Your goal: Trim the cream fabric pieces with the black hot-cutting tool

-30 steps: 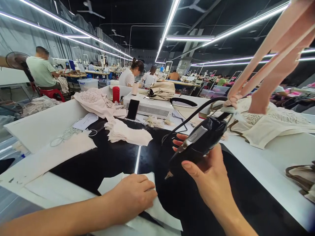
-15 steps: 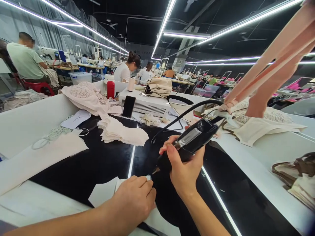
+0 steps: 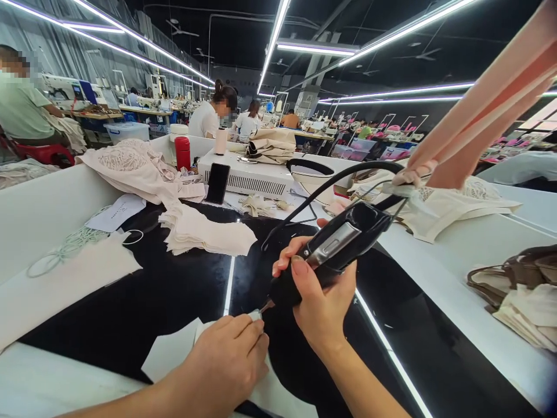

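My right hand [image 3: 324,307] is wrapped around a black corded hand tool [image 3: 335,238] with a silver lever on its side and a narrow metal tip [image 3: 267,304]. The tool slants down to the left. My left hand [image 3: 232,357] is closed, pinching pale fabric [image 3: 172,348] over the glossy black tabletop [image 3: 187,296]. A small edge of the cloth sticks out past the left fingers, right by the tip. Whether tip and cloth touch, I cannot tell. From the tool's rear a black cable [image 3: 322,188] curves back, and pink cloth strips [image 3: 483,110] tied there run to the upper right.
Beyond my hands lie a stack of cut pale fabric [image 3: 204,229], a phone [image 3: 217,183], a white vented box [image 3: 248,174] and a red bottle [image 3: 183,152]. Pale cloth and a white tag [image 3: 116,212] lie left. Brown-strapped garments [image 3: 517,284] sit right. Several people sew behind.
The tool's tip has come closer to the cloth edge at my left fingers. The whole view has turned slightly right and tilted down. Both hands keep their holds.
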Demonstrator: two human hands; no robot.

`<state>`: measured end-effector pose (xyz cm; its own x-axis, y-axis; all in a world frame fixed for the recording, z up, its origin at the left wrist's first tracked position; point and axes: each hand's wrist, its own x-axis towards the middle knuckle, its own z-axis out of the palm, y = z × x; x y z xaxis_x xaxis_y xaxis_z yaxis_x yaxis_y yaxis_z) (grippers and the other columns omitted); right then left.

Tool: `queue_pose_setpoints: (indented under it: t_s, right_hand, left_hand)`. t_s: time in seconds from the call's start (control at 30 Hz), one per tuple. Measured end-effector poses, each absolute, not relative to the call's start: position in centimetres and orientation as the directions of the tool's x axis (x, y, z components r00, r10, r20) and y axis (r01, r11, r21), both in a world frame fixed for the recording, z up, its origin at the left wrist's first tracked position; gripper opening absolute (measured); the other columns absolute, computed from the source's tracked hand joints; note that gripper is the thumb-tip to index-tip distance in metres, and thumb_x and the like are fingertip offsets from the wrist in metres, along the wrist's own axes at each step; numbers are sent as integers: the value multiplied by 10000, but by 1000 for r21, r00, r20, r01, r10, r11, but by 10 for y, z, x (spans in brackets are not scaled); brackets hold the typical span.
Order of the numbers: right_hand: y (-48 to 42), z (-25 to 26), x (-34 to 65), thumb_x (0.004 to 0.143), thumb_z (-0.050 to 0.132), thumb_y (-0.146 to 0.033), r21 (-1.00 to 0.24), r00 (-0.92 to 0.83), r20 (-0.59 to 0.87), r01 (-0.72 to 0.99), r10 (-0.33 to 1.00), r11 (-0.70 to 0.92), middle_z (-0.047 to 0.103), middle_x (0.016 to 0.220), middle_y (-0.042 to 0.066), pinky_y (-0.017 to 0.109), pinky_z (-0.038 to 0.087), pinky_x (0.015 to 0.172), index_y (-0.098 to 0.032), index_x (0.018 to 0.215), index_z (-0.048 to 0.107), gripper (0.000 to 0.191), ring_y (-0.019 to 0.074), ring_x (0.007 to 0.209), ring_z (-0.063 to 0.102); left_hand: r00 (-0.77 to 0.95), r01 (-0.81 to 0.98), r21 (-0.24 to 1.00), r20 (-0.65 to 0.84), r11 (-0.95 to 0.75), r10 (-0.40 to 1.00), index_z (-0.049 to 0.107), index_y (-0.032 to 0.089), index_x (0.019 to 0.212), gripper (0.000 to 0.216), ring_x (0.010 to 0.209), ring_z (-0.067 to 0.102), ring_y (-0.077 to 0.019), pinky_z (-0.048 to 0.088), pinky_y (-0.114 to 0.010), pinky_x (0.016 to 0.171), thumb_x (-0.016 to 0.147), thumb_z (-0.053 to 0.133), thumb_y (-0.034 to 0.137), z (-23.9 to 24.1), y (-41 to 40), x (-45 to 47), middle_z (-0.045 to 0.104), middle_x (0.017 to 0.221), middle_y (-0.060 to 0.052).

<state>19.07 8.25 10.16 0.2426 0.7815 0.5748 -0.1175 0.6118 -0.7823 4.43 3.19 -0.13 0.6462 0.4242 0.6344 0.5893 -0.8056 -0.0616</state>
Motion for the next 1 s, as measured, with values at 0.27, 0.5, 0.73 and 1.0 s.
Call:
queue_pose_setpoints:
  t_s: [0.27, 0.5, 0.73, 1.0]
  right_hand:
    - [89, 101, 191, 841, 767, -243, -783, 254, 570, -119, 781, 610, 644, 820, -74, 259, 568, 528, -287, 1030, 518, 316, 108, 572, 614]
    - [89, 98, 190, 832, 780, -273, -791, 248, 557, -132, 793, 597, 651, 828, -72, 253, 574, 529, -282, 1028, 507, 336, 103, 571, 620]
    - [88, 99, 188, 846, 776, -263, -785, 225, 551, -186, 803, 591, 659, 822, -78, 254, 578, 537, -281, 1038, 518, 322, 103, 578, 624]
    - [87, 99, 189, 844, 791, -257, -789, 210, 535, -221, 818, 573, 669, 819, -78, 261, 575, 534, -289, 1102, 528, 369, 110, 586, 626]
  left_hand:
    - [672, 577, -77, 610, -813, 420, 710, 85, 1179, 225, 995, 742, -225, 617, -317, 762, 1100, 538, 207, -2, 30, 40, 784, 1125, -134]
    - [657, 559, -49, 635, -828, 407, 720, 82, 1081, 225, 902, 736, -229, 621, -322, 724, 1083, 509, 160, 8, 30, 40, 756, 1003, -106]
    - [665, 535, -68, 649, -842, 370, 719, 93, 1029, 238, 829, 723, -222, 598, -315, 647, 1068, 486, 119, 9, 31, 40, 731, 945, -100]
    - [687, 531, -80, 623, -844, 374, 685, 144, 888, 246, 831, 716, -209, 585, -296, 630, 1049, 507, 94, 15, 30, 38, 723, 964, -94]
